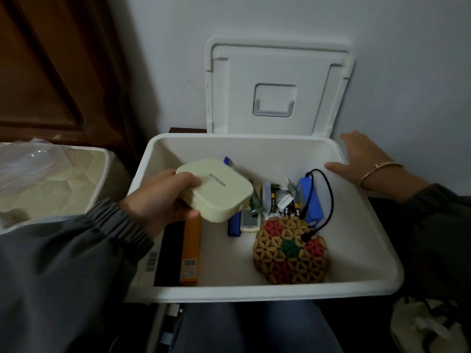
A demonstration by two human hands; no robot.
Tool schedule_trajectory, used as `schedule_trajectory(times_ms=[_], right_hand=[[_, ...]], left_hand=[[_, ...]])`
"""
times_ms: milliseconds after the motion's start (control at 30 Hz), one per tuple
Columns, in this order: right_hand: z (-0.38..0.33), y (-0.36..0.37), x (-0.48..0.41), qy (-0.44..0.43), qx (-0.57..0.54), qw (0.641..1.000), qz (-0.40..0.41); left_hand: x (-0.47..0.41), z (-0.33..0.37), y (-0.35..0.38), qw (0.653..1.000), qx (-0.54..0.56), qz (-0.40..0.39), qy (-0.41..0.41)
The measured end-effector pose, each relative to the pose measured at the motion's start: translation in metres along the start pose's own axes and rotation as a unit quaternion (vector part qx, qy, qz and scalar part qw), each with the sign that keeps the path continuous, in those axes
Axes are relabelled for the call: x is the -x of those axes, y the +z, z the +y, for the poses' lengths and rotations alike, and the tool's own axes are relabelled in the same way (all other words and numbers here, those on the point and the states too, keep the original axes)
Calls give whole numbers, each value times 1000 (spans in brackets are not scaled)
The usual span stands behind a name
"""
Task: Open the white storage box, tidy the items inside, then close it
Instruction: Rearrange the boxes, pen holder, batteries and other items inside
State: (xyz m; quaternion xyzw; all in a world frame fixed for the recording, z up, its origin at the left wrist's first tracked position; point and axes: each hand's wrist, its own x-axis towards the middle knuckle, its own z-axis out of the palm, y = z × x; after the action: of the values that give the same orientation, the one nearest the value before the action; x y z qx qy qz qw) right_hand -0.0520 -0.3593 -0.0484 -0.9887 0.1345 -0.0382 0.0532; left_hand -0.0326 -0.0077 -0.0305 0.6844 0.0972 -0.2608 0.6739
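While the left hand (163, 200) curls its fingers round a cream case (219, 197), the open white box (254, 293) just below them, the right hand (362, 159) rests straight, spread fingers (353, 140) on its rim.

I wear a grey jacket (51, 271) with ribbed cuffs (121, 222), a thin bangle (382, 164), and blue jeans (254, 327) below the white box (254, 293).

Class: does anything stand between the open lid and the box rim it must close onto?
Yes. The right hand rests on the box rim, and the left hand holds a cream square case over the opening, both in the path of the lid.
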Motion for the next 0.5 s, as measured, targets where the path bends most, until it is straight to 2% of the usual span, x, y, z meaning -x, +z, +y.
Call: schedule_trajectory(times_ms=[133,200,500], right_hand=[[11,17,3,63,-156,983,-74],[10,22,2,94,-199,971,-88],[0,24,5,130,-207,967,-70]], left_hand=[[20,-5,0,993,-95,5,-64],[25,-11,3,989,-117,11,-93],[8,-45,19,961,-196,44,-188]])
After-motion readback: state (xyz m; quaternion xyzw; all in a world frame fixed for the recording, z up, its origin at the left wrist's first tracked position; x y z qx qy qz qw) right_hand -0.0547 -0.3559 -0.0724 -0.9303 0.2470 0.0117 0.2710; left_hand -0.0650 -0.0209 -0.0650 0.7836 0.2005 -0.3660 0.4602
